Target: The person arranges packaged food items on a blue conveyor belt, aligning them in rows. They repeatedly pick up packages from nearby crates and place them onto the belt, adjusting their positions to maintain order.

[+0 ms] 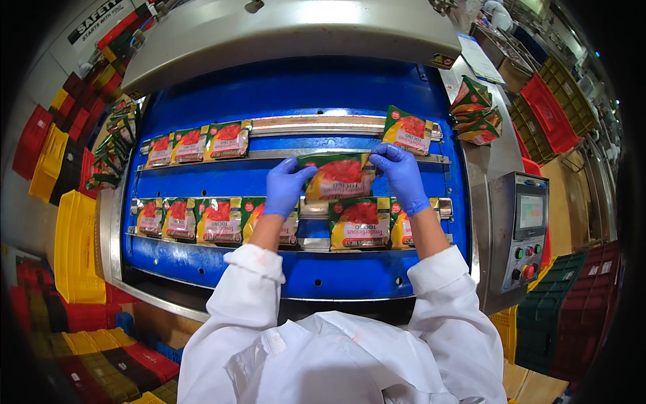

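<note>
My left hand (288, 183) and my right hand (401, 174), both in blue gloves, pinch the upper corners of one printed food pouch (339, 178) between them. The pouch hangs over the blue bed (212, 179) of a sealing machine, between two metal sealing bars. Along the far bar (318, 125) lie several like pouches at the left and one pouch (408, 131) at the right, just beyond my right hand. On the near bar (314, 209) more pouches lie in a row, several at the left and others (360, 222) at the right, some partly hidden by my forearms.
The machine's raised steel lid (292, 40) spans the far side. Pouch piles lie at left (113, 146) and right (474, 113), near a clipboard (479, 58). A control box (525, 232) with buttons stands at right. Stacked plastic crates (78, 247) flank both sides.
</note>
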A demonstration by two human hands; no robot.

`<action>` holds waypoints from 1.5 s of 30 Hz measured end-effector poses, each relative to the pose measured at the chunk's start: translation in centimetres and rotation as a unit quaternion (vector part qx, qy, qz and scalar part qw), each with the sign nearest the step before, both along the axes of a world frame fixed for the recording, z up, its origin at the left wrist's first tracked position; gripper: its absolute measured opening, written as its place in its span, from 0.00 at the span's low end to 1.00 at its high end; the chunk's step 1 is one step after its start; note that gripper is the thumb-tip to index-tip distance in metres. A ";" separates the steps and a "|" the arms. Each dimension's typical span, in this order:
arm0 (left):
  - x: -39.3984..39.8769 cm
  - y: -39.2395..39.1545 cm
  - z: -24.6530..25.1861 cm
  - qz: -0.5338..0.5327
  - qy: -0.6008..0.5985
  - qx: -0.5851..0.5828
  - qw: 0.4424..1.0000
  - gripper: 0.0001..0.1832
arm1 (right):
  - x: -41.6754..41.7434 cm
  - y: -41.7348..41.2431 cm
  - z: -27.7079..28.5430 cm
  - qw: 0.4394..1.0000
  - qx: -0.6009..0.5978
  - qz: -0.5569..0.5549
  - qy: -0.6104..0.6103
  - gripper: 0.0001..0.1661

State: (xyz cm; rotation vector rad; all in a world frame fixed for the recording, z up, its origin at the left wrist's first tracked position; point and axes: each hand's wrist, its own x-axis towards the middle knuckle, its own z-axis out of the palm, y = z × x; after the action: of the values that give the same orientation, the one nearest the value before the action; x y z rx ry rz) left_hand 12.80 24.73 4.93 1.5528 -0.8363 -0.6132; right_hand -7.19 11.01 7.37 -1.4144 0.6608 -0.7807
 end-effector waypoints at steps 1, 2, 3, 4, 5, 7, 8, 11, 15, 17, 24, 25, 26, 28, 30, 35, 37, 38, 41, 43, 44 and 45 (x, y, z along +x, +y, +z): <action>-1.0 1.7 2.4 0.001 0.020 -0.031 0.999 0.07 | -0.1 1.0 0.6 1.000 0.018 0.007 0.000 0.04; -0.7 3.2 1.2 0.015 0.051 -0.012 0.999 0.07 | 0.0 2.6 0.5 1.000 0.003 0.020 0.007 0.04; -0.1 5.4 0.1 0.037 0.076 0.004 0.996 0.08 | 0.4 4.4 0.6 0.997 0.052 0.050 0.010 0.04; 0.1 7.1 -1.6 0.049 0.014 0.044 0.998 0.08 | 0.6 5.3 -1.4 0.996 -0.020 0.059 0.071 0.05; 0.5 8.8 -3.7 0.064 -0.047 0.087 0.993 0.08 | 1.0 6.3 -2.2 0.982 -0.052 0.083 0.161 0.07; 0.2 9.3 -4.6 0.079 -0.179 0.134 0.972 0.09 | 1.6 7.2 -5.7 0.918 -0.316 0.031 0.237 0.07; -0.3 8.8 -4.6 0.086 -0.250 0.138 0.954 0.10 | 1.8 7.2 -6.9 0.903 -0.335 0.018 0.267 0.06; -0.2 7.5 -4.8 0.105 -0.355 0.168 0.914 0.09 | 3.3 7.4 -7.6 0.863 -0.386 -0.006 0.327 0.05; -0.5 5.9 -4.1 0.067 -0.413 0.255 0.872 0.15 | 3.4 6.1 -7.7 0.851 -0.375 0.003 0.366 0.05; -1.4 5.7 -3.4 0.078 -0.452 0.237 0.856 0.23 | 3.3 6.1 -7.7 0.858 -0.353 0.015 0.373 0.06; -6.9 5.9 -3.4 -0.160 -0.514 0.247 0.806 0.38 | 2.8 2.8 -7.0 0.883 -0.290 0.036 0.366 0.07; -6.8 6.0 -3.6 -0.160 -0.513 0.252 0.805 0.38 | 2.8 1.0 -6.6 0.881 -0.306 -0.027 0.361 0.07; -6.6 6.2 -3.6 -0.159 -0.512 0.258 0.804 0.38 | 2.9 -1.5 -6.0 0.874 -0.320 -0.088 0.354 0.07; -6.6 6.1 -3.3 -0.165 -0.504 0.265 0.806 0.38 | 1.5 -7.8 -5.0 0.861 -0.306 -0.256 0.315 0.11; -6.5 6.0 -2.9 -0.179 -0.491 0.269 0.809 0.38 | -1.3 -13.3 -4.7 0.817 -0.274 -0.376 0.341 0.12; -6.3 1.3 -1.4 -0.128 -0.392 0.241 0.878 0.32 | -7.6 -22.1 -8.4 0.873 0.016 -0.276 0.401 0.11; -5.7 -1.1 -1.9 -0.094 -0.405 0.133 0.900 0.30 | -7.3 -21.2 -8.5 0.943 0.133 -0.214 0.220 0.11; -5.0 -2.2 -2.2 -0.090 -0.364 0.113 0.920 0.29 | -5.6 -19.6 -8.4 0.957 0.157 -0.208 0.128 0.12; -5.0 -6.9 -1.7 -0.103 -0.239 0.065 0.963 0.32 | -4.9 -16.3 -6.1 0.982 0.045 -0.144 0.115 0.08; -4.6 -10.6 -2.2 -0.090 -0.152 0.036 0.984 0.37 | -4.7 -14.1 -4.4 0.981 -0.062 -0.141 0.121 0.07; -4.5 -12.2 -2.3 -0.089 -0.098 0.037 0.990 0.40 | -4.7 -13.0 -3.7 0.977 -0.123 -0.137 0.112 0.06; -4.3 -13.6 -2.4 -0.086 -0.044 0.040 0.994 0.43 | -4.5 -11.6 -2.3 0.976 -0.145 -0.118 0.110 0.06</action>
State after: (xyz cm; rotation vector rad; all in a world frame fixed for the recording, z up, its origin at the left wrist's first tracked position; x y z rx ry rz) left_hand 8.50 11.12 2.50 1.5995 -1.0321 -0.7133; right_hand -11.70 -0.63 5.06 -1.7262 0.9276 -0.9438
